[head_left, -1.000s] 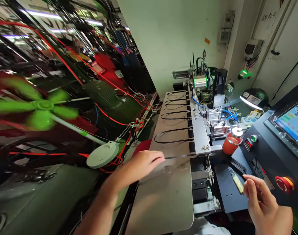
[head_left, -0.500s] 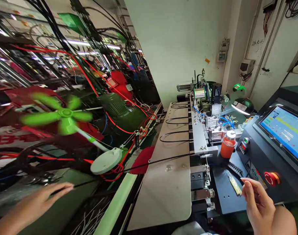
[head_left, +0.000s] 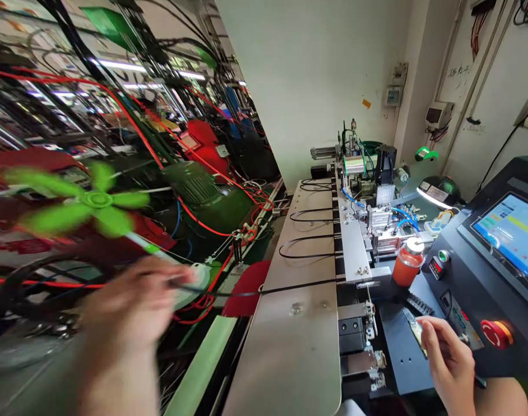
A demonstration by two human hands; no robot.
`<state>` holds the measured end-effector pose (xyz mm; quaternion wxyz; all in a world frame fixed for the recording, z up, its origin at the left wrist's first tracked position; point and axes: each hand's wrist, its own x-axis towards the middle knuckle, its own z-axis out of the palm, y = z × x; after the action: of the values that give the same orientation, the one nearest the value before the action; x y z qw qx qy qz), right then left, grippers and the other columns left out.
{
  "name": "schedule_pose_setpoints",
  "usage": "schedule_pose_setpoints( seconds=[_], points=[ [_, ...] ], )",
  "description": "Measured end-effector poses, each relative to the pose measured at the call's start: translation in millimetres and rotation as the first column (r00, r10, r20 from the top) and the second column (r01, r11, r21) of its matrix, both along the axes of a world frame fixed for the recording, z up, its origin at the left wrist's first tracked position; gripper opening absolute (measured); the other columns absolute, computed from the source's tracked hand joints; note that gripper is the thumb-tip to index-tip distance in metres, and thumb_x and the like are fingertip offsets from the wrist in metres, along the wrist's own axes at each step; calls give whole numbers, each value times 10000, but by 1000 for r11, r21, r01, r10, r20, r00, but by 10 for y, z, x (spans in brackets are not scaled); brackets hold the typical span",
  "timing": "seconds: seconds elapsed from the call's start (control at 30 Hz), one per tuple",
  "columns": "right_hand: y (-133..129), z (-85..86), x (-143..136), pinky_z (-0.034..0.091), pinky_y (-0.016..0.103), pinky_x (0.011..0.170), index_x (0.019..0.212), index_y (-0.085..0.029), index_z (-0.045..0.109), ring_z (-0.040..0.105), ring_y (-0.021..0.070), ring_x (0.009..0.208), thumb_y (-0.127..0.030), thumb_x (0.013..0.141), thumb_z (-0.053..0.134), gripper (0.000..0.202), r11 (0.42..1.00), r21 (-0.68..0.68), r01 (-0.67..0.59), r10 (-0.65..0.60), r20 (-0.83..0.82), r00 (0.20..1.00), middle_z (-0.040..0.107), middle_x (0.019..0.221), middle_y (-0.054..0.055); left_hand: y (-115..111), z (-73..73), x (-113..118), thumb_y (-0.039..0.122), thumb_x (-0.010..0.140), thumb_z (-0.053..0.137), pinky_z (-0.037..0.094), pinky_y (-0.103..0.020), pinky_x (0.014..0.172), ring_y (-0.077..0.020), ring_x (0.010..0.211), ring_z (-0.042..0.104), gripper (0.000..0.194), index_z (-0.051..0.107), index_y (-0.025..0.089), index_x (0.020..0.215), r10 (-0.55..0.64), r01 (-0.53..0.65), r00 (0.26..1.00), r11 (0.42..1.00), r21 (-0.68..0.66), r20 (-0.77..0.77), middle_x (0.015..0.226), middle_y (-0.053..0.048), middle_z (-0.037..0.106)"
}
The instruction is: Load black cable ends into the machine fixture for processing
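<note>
My left hand (head_left: 138, 294), smeared by motion, pinches the end of a black cable (head_left: 298, 285). The cable runs right across the metal table plate (head_left: 285, 346) to the clamps at its edge. My right hand (head_left: 450, 352) is closed, thumb against fingertips, over the dark side plate (head_left: 396, 329). Its fingertips overlap a narrow yellowish wrapped tool (head_left: 413, 326); whether they hold it or something small, I cannot make out. Further back, looped black cables (head_left: 307, 237) lie on the plate with their ends in the machine (head_left: 376, 219).
At left spins a green fan (head_left: 98, 200) before red and green machinery. A red-orange jar (head_left: 406, 266) stands behind my right hand. To the right are the control panel with screen (head_left: 513, 231) and a red stop button (head_left: 497, 334). A lamp (head_left: 439, 193) lights the machine.
My left hand has moved right and up towards the table with the black cable. My right hand has shifted slightly left, onto the yellowish tool. The view has turned a little.
</note>
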<state>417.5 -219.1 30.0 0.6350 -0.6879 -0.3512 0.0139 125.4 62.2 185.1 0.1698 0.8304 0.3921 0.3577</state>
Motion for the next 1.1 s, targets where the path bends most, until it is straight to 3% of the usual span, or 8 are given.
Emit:
schedule_pose_setpoints(
  seconds=[0.03,0.1,0.2,0.33,0.57,0.73,0.9,1.1],
  points=[
    [28,28,-18,388,187,405,859,-193,646,493,100,445,-330,895,540,176,999,-14,-33,33,-12,999,537,552,-26,-38,-127,293,768,817,270,370,-199,586,-55,580,420,732,679,164,762,-157,175,979,976,-133,133,563,34,531],
    [80,85,-43,402,190,435,869,-192,638,496,100,466,-317,905,527,170,993,-47,-105,103,-47,994,532,561,-27,-227,-399,890,695,827,427,350,-188,513,-47,535,418,618,699,140,813,-498,527,848,758,-385,180,718,-10,608],
    [138,154,-72,436,199,478,890,-196,638,527,111,525,-323,905,529,168,979,-93,-180,167,-138,976,561,609,-14,-647,-736,1543,490,912,458,441,-235,658,-115,702,549,436,714,136,910,-743,699,653,518,-493,147,829,-62,647],
    [218,146,-157,478,216,532,883,-201,644,566,126,593,-348,890,556,172,956,-108,-274,234,-289,928,600,694,5,-993,-958,1772,281,900,518,441,-217,664,-122,734,577,225,708,160,912,-733,666,675,557,-497,84,811,-35,650],
    [319,21,-192,414,212,517,746,-183,597,504,108,571,-361,893,562,233,933,-74,-353,296,-402,867,554,655,-10,-1010,-1096,1693,214,876,557,420,-189,628,-102,678,560,168,683,146,788,-736,676,676,594,-435,46,731,-9,610],
    [224,143,-43,376,220,548,660,-171,561,480,104,583,-316,887,577,270,742,-187,-643,565,-340,752,550,617,-15,-926,-965,1652,236,870,582,380,-189,601,-90,636,528,148,698,168,808,-904,776,424,396,-491,-60,716,5,600],
    [349,55,-196,394,236,558,753,-185,593,511,123,606,-251,900,547,168,959,-70,-273,262,-137,955,575,668,-4,-1021,-985,1695,259,870,548,391,-189,572,-93,619,517,193,650,141,757,-720,618,686,503,-604,102,691,5,595],
    [514,-102,-384,356,233,508,747,-202,505,458,105,518,-162,902,497,160,999,20,-29,27,111,993,512,617,-29,-1124,-1055,1725,310,858,547,413,-180,525,-81,565,497,217,616,134,752,-594,568,756,387,-727,275,688,7,579]
  ],
)
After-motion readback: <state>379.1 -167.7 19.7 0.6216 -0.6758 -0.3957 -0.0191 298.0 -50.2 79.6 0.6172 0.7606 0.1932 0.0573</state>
